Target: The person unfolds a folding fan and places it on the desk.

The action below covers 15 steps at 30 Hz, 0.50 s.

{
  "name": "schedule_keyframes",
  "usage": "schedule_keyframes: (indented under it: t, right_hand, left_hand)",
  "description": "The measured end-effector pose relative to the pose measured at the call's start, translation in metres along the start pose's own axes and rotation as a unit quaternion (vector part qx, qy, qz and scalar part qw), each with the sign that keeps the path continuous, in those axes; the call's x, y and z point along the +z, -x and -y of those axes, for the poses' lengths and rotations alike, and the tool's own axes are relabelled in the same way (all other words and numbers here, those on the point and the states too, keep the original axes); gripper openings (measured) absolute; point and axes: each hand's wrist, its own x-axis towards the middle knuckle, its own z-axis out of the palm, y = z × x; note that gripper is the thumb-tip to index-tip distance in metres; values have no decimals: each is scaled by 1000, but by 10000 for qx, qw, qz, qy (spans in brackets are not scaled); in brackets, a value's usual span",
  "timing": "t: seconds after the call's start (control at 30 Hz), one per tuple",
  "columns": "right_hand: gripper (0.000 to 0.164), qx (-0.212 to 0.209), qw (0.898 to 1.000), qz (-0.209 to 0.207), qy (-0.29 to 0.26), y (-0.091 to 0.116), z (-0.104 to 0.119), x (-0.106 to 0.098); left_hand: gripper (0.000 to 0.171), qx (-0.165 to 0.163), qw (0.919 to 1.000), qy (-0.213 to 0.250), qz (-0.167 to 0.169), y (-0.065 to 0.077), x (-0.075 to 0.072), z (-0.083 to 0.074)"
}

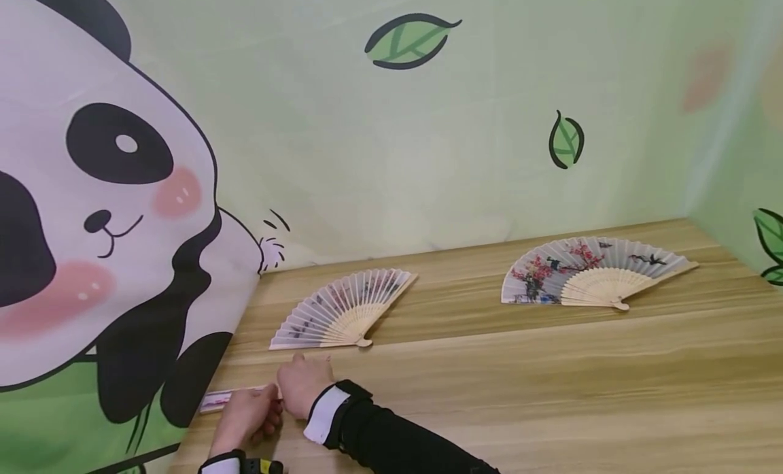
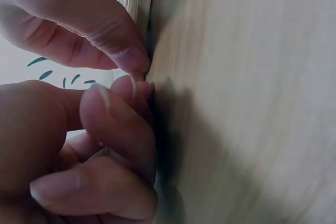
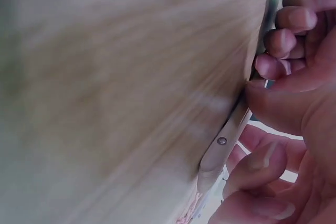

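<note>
Folded fan (image 1: 216, 400), pale, riveted, on wooden table (image 1: 550, 392)

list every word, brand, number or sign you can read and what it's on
No word, brand, number or sign can be read in any view.
Backdrop: drawings, no lettering seen.
Right fan: printed picture, no legible text.
Left fan: dark marks too small to tell whether any is writing.
Closed fan: print too small to read.
Yellow-and-black device: too small to read.
</note>
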Motion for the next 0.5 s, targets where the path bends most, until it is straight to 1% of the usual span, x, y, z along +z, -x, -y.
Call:
schedule_keyframes:
  t: [0.13, 0.23, 0.3, 0.4, 0.5]
  right_hand:
    - [13, -40, 10000, 57, -29, 2, 2, -3]
    - [7, -72, 9999, 50, -82, 3, 2, -3]
    - [5, -89, 9998, 43, -157, 3, 1, -3]
    - [9, -146, 9996, 26, -242, 3, -2, -3]
    - [16, -191, 9989, 122, -408, 5, -7, -5]
  left_hand:
    - [45, -192, 9995, 217, 80, 1, 0, 1]
    - [45, -153, 9993, 330, 102, 2, 0, 2]
    - [44, -147, 9993, 337, 107, 3, -1, 2]
    - [44, -162, 9991, 365, 165, 2, -1, 3]
    - [43, -148, 9981, 531, 262, 2, 0, 3]
